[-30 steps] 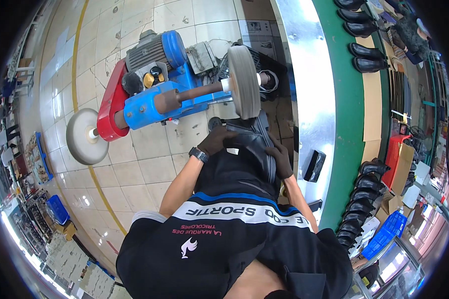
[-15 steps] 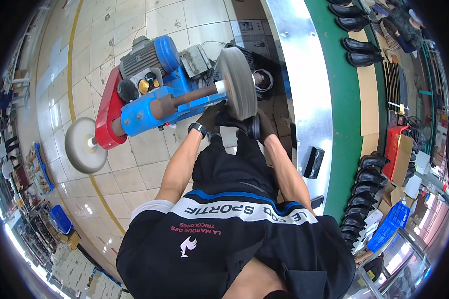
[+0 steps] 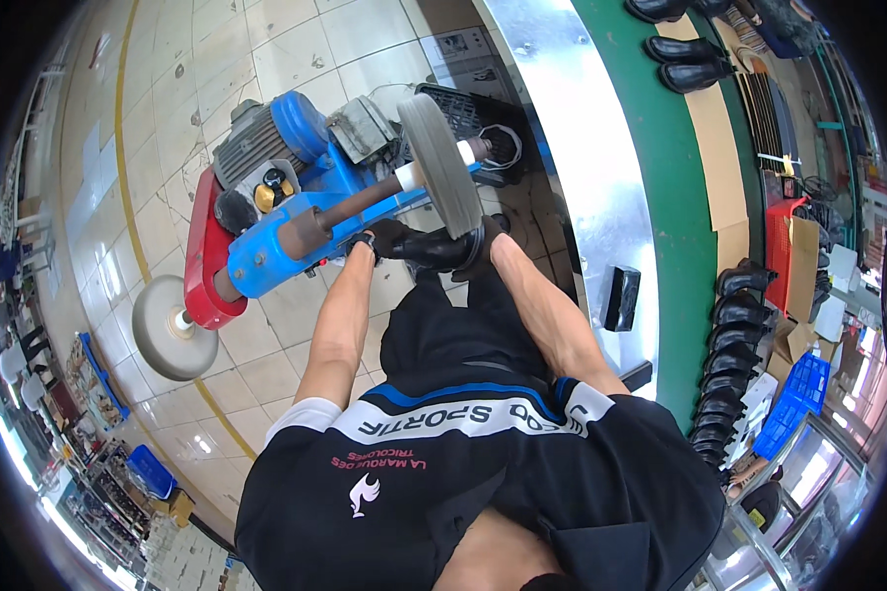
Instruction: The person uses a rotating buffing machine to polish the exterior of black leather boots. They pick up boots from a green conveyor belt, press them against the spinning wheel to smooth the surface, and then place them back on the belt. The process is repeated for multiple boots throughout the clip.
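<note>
A glossy black leather shoe [image 3: 434, 249] lies crosswise between my hands, under the lower rim of a grey buffing wheel [image 3: 436, 158]. The rim meets or nearly meets the shoe; I cannot tell if they touch. My left hand [image 3: 391, 239], in a dark glove, is closed round the shoe's left end. At its other end my right hand [image 3: 483, 254], gloved too, grips it, partly hidden by the wheel and shoe. The wheel sits on the shaft of a blue polishing machine [image 3: 276, 241].
A second, pale wheel [image 3: 168, 330] is at the machine's left end. The motor [image 3: 261, 148] stands behind. On my right runs a metal-edged green bench [image 3: 675, 197] with a black block [image 3: 621, 298], a shoe pair [image 3: 688, 64] and a row of black shoes [image 3: 727, 369]. A dark crate [image 3: 453, 108] sits beyond the wheel.
My hands have shifted slightly left and the shoe has turned to lie more crosswise, with more of its side showing. The whole view has swung a little.
</note>
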A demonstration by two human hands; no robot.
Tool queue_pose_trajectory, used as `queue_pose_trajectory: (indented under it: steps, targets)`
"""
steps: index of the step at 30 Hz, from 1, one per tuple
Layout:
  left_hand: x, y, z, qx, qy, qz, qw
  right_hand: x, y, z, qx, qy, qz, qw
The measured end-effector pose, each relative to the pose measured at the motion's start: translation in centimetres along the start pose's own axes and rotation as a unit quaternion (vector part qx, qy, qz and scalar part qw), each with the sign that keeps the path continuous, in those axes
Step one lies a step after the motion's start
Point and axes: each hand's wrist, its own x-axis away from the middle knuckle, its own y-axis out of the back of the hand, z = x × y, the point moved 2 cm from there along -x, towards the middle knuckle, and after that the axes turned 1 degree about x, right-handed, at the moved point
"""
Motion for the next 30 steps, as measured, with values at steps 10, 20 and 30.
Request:
queue_pose_trajectory:
  steps: [10,20,30]
  targets:
    - [-1.2,-6.5,2.3,0.020,0.044,0.084,0.995,1.5,-1.0,-3.7,-0.260,0.033,-0.128,0.957]
    - [-1.9,7.2,-30.3,0.847,-0.051,0.155,0.507,39.0,11.0,-8.6,-0.541,-0.205,-0.290,0.762]
    - [-11.1,17.5,-37.1,0.660,0.029,0.192,0.725,45.6,10.9,-35.6,-0.811,0.168,-0.548,0.119]
